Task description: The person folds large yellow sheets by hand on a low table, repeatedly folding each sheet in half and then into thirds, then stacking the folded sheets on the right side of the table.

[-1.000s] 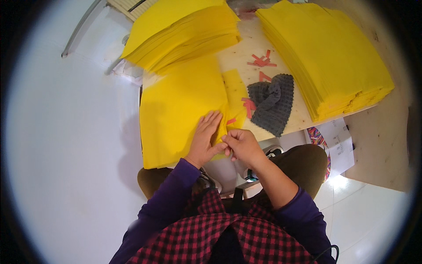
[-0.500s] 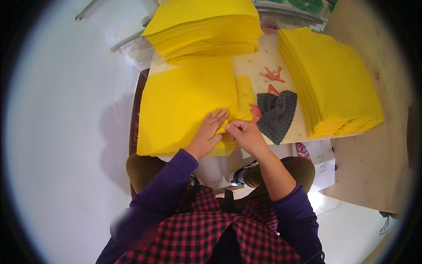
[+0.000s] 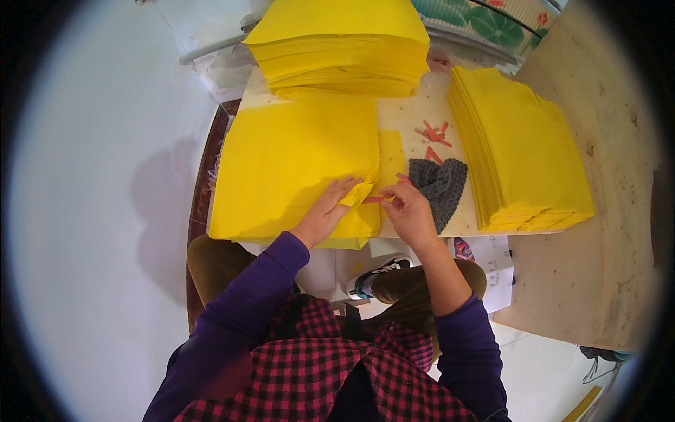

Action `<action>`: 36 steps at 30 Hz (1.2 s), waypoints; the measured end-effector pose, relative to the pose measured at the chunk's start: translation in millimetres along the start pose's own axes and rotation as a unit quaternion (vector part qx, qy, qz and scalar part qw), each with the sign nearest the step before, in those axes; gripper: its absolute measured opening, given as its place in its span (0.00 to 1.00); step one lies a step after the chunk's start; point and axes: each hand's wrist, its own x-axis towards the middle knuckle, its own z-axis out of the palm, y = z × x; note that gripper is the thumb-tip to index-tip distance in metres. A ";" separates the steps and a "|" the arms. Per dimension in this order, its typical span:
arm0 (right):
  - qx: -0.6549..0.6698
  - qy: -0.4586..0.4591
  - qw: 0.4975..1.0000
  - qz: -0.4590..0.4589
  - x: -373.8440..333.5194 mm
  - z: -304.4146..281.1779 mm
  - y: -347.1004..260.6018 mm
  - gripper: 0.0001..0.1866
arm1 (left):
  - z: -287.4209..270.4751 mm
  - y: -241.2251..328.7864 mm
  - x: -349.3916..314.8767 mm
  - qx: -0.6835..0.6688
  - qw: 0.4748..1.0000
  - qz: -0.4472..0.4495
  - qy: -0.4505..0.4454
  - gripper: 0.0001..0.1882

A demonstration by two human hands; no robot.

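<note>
My left hand rests on the near right part of a yellow sheet stack; the sheets look like cloth or felt. A crumpled, raised edge of the top sheet sits between its fingers and thumb. Just to the right, my right hand pinches a thin red strip between thumb and fingertips. The strip's left end reaches the raised edge; whether it goes under the sheet, I cannot tell. Beside my right hand lies a dark grey knitted piece, partly covering another red strip.
Loose red strips lie on the pale wooden table. A tall yellow stack stands at the back, another at the right. A wooden panel rises on the right. White paper shows below the table edge.
My right hand has drawn slightly right, away from my left hand, and a red strip now shows in its pinch. The sheet edge by my left hand is lifted more. The whole view has shifted slightly.
</note>
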 end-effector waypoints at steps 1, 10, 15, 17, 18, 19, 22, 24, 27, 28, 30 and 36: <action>0.017 -0.015 1.000 0.013 -0.8 2.8 -2.2 0.09 | 0.0 0.4 -0.6 0.000 1.000 -0.009 0.011 0.27; 0.034 0.016 0.998 0.056 4.1 22.6 -31.4 0.09 | -4.6 6.9 -4.1 -0.135 0.981 -0.124 0.057 0.26; -0.001 -0.016 0.995 0.097 3.5 36.3 -39.1 0.11 | -3.9 2.3 -9.7 -0.037 0.993 -0.071 0.090 0.17; 0.007 0.008 0.999 0.050 2.8 41.2 -34.7 0.10 | -3.2 -0.9 -11.1 0.006 0.992 -0.063 0.111 0.13; 0.009 0.030 0.999 0.024 1.9 42.7 -31.4 0.10 | -3.3 -1.7 -12.1 0.022 0.988 -0.089 0.120 0.12; 0.009 0.046 0.999 0.014 0.7 43.5 -27.8 0.10 | -4.3 -2.1 -13.0 -0.007 0.990 -0.071 0.121 0.12; 0.051 0.049 0.995 0.067 -2.0 41.0 -18.8 0.11 | -8.4 0.2 -14.3 -0.058 0.988 -0.087 0.113 0.15; 0.048 0.063 0.996 0.039 -0.7 35.9 -16.5 0.16 | -10.3 3.4 -14.6 -0.028 0.987 -0.104 0.118 0.19; 0.023 0.055 0.998 -0.013 10.2 26.6 -18.3 0.25 | -9.0 6.2 -13.5 -0.072 0.986 -0.102 0.112 0.14; 0.013 0.053 0.998 -0.041 15.6 23.8 -19.7 0.28 | -8.6 5.9 -12.9 -0.092 0.983 -0.114 0.109 0.13; 0.012 0.006 0.998 -0.067 25.6 19.1 -22.5 0.31 | -8.6 3.3 -9.0 -0.144 0.969 -0.173 0.100 0.15; -0.015 -0.113 0.992 -0.048 48.2 18.6 -24.1 0.33 | -2.7 3.8 -10.8 -0.089 0.980 -0.116 0.138 0.18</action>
